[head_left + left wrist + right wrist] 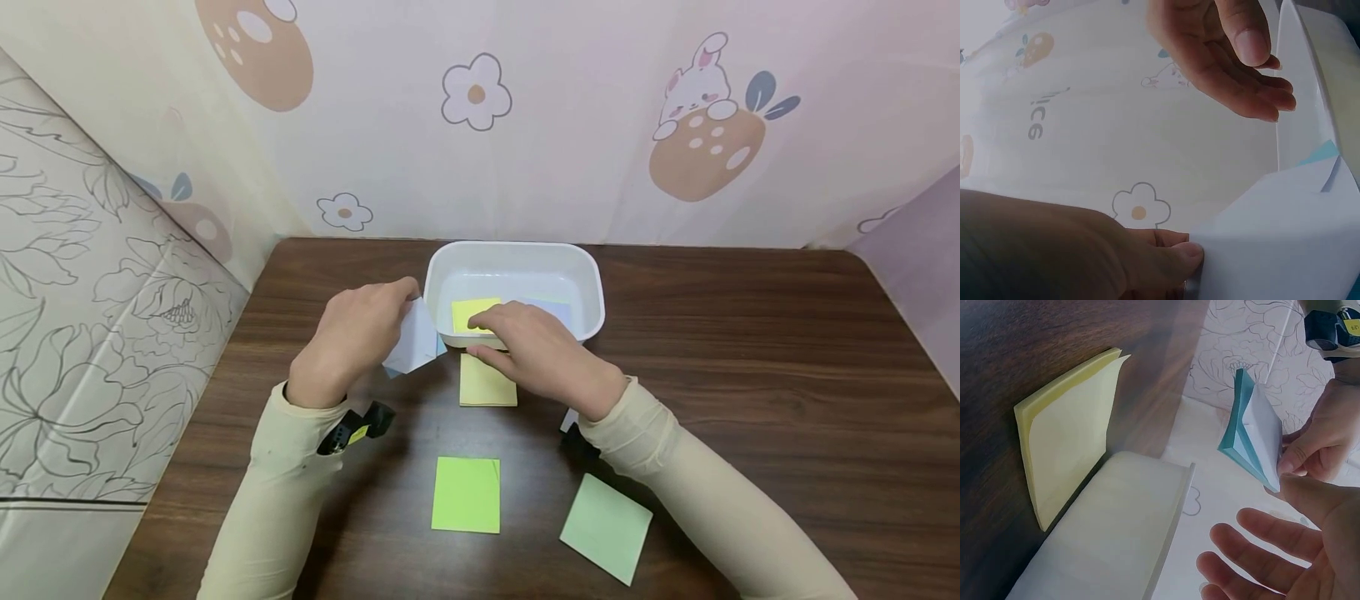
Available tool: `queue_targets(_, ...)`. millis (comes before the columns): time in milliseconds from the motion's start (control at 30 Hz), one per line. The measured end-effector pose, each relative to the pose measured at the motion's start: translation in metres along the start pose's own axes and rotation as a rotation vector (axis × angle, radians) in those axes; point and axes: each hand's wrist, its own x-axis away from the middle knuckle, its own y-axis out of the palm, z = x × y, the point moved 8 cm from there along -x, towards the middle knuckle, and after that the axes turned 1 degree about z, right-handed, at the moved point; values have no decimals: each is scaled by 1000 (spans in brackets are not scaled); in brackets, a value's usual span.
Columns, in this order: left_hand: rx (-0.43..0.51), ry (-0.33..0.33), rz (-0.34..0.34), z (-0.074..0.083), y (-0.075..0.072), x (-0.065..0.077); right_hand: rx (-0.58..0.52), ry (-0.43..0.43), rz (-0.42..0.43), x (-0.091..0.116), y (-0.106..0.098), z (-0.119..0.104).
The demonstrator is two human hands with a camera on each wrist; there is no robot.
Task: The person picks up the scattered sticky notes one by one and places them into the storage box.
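Observation:
My left hand (358, 340) pinches a blue sticky-note pad by its edge, a pale folded sheet (414, 340) covering its face; the blue sides (1231, 434) show in the right wrist view. They are just left of a white plastic tub (517, 254). Over the tub's front rim hovers my right hand (546, 357), fingers loosely bent and nothing between them. Inside the tub lie a yellow note (472, 310) and a lilac-blue one (555, 310), the latter partly behind my right hand. A pale yellow pad (486, 385) rests in front of the tub, its top sheet lifting at one corner.
Nearer on the brown wooden table (750, 350) are a lime green pad (466, 495) and a mint green pad (607, 529), which lies askew near my right sleeve. A patterned curtain (570, 125) hangs behind the table's back edge.

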Motion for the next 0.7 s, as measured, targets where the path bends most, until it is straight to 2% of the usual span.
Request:
queue_targets(167, -2, 27, 17, 5, -2, -3, 7, -4, 9, 1, -3, 2)
queue_targets(700, -3, 54, 27, 17, -7, -13, 26, 8, 10, 6, -9, 12)
